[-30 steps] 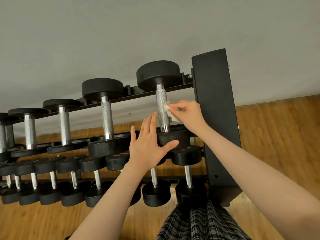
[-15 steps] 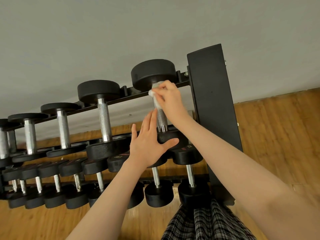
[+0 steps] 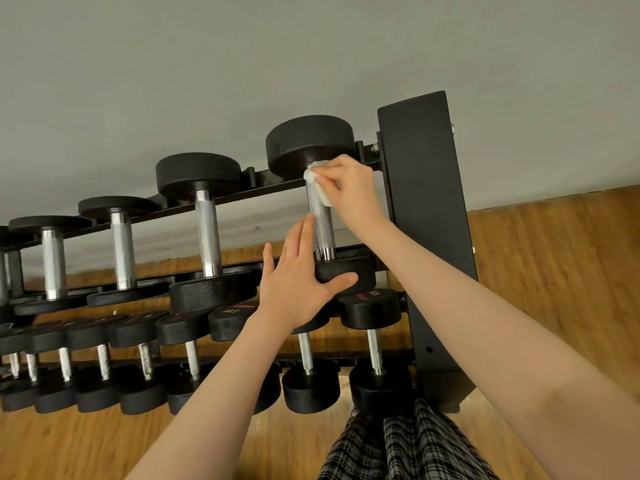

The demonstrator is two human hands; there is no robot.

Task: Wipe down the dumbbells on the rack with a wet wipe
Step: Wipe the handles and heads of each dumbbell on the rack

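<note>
1. On the end face of one lower-row dumbbell (image 3: 231, 322), left of my left wrist, I read upside-down digits that look like "22.5", beside a red mark I cannot make out.
2. On the end face of the lower-row dumbbell (image 3: 370, 308) nearest the rack's side panel there are small pale digits and a red mark, both too blurred to read.
3. The other lower-row end faces carry faint red marks, unreadable.

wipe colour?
White: the wet wipe in the right hand, on the dumbbell handle. Head view.
</note>
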